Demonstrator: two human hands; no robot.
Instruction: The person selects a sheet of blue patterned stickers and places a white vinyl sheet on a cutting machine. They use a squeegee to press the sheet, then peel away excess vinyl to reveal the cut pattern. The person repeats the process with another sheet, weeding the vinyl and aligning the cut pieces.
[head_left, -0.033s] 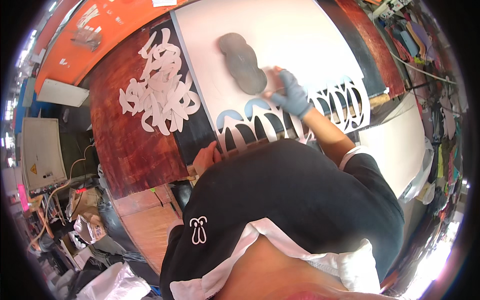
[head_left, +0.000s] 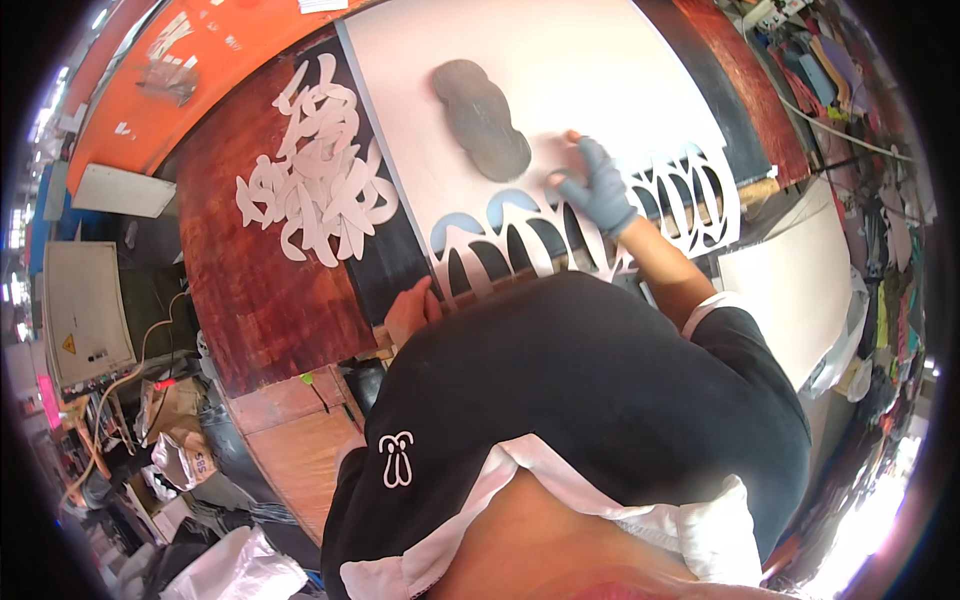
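Note:
A pale sheet [head_left: 400, 95] covers the middle of the table. Curved cut-outs run along its near edge, leaving narrow strips [head_left: 540, 260]. On the sheet lies a dark grey, sole-shaped piece [head_left: 482, 120] with a wavy outline. My right hand [head_left: 597, 190], in a grey fingerless glove, rests open on the sheet, thumb and fingers apart, to the right of the grey piece and not touching it. Bare, my left hand [head_left: 410, 310] lies at the table's front edge beside the sheet's near left corner. Its fingers show only in part and seem loosely extended, with nothing visible in them.
A pile of pale curved cut pieces [head_left: 320, 170] lies on the reddish-brown board [head_left: 230, 300] at left. An orange panel [head_left: 130, 90] stands at the far left. Another pale sheet [head_left: 785, 290] hangs at right. A grey box [head_left: 90, 310] stands left, with bags and scraps below.
My right hand has shifted slightly to the right, away from the grey piece. My left hand has hardly moved.

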